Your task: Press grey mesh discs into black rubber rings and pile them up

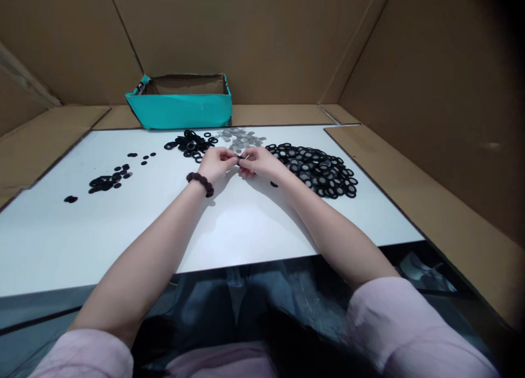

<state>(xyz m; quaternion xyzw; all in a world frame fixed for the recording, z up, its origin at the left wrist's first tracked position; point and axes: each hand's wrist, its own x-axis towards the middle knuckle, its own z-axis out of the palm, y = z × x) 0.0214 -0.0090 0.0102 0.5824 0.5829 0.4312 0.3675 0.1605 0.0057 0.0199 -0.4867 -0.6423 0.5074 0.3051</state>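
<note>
My left hand (pixel 216 164) and my right hand (pixel 261 162) meet above the white table, fingertips pinched together on one small black ring (pixel 239 160). Fingers hide most of that ring. Just right of my right hand spreads a large heap of black rings with grey centres (pixel 315 169). Behind my left hand lies a pile of black rings (pixel 191 144). Beyond the fingertips, a scatter of grey discs (pixel 240 137) lies beside that pile. A dark braided band (pixel 200 183) circles my left wrist.
Small black discs (pixel 107 181) lie scattered on the left of the white tabletop (pixel 238 225). A teal box (pixel 180 111) with an open top stands at the back. Cardboard walls (pixel 279 44) enclose the table at the back and sides.
</note>
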